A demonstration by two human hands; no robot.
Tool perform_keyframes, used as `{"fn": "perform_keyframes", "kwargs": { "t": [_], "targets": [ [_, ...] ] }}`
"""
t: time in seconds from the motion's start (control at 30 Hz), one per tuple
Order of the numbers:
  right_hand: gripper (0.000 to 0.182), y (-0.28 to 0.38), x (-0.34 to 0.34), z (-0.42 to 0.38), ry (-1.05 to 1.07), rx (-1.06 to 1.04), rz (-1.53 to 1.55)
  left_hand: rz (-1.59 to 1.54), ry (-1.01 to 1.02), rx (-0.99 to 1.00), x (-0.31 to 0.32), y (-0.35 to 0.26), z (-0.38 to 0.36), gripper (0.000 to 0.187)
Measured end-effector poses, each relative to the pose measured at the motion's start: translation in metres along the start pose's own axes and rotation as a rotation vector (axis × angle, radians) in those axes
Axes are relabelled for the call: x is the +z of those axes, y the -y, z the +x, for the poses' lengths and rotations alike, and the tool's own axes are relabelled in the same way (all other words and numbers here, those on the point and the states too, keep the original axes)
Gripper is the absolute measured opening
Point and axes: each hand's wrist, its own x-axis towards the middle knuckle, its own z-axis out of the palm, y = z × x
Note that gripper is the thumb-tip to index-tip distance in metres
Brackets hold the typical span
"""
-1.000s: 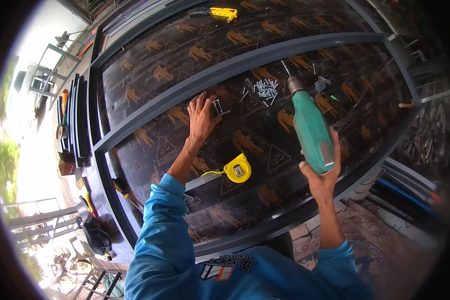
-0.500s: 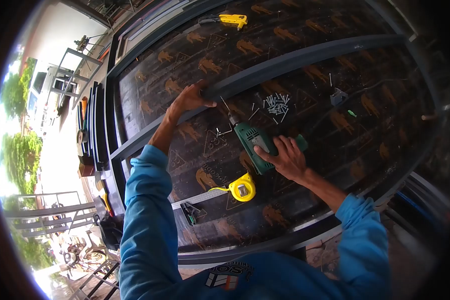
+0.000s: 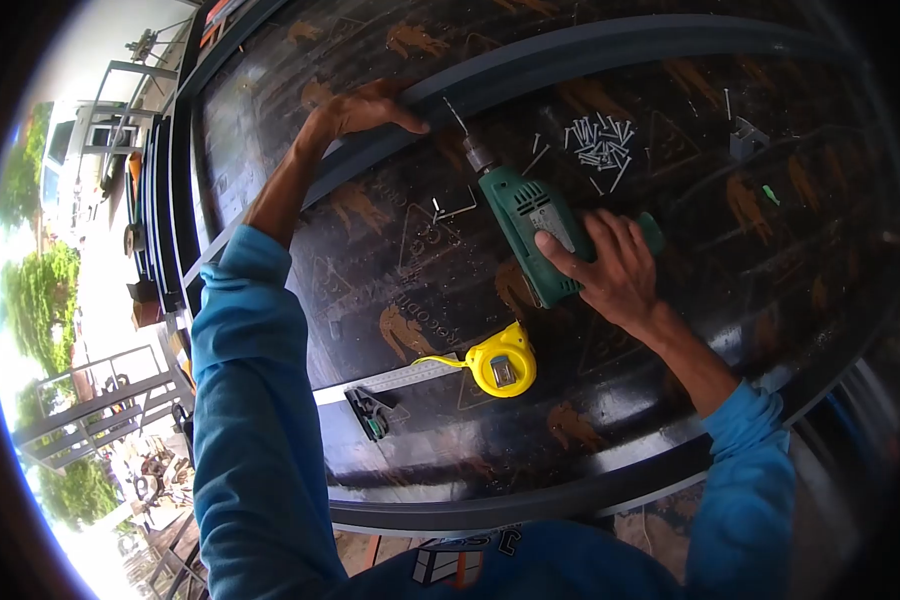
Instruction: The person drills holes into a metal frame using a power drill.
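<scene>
My right hand (image 3: 615, 265) is wrapped around a green power drill (image 3: 532, 215), held over the dark board. Its bit points away from me, with the tip at the near side of a long grey metal bar (image 3: 570, 52). My left hand (image 3: 370, 110) grips that bar to the left of the bit, thumb on the near side and fingers over the far side. Right of the drill's chuck lies a pile of screws (image 3: 602, 143). A bent hex key (image 3: 457, 212) rests left of the drill. Nearer to me is a yellow tape measure (image 3: 502, 365).
A metal ruler (image 3: 400, 376) and a small dark clamp-like tool (image 3: 372, 414) lie by the tape measure. A small grey bracket (image 3: 746, 140) and a green scrap (image 3: 771, 195) lie at the right. The dark printed board (image 3: 630, 385) has a raised metal frame (image 3: 570, 500) around it.
The view has shifted closer, so the board's things look larger. The yellow-handled tool at the far side has left the view. Both hands keep their holds on the bar and drill.
</scene>
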Motion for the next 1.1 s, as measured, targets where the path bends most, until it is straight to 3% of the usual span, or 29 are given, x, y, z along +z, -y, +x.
{"fn": "perform_keyframes", "kwargs": {
  "t": [0.83, 1.1],
  "targets": [
    [0.089, 0.001, -0.001, 0.005, -0.027, 0.033, 0.030, -0.035, -0.014, 0.046, -0.002, -0.002, -0.002, 0.084],
    [0.084, -0.009, -0.001, 0.006, -0.044, -0.002, 0.002, 0.047, -0.066, -0.063, 0.000, 0.000, -0.033, 0.076]
  ]
}}
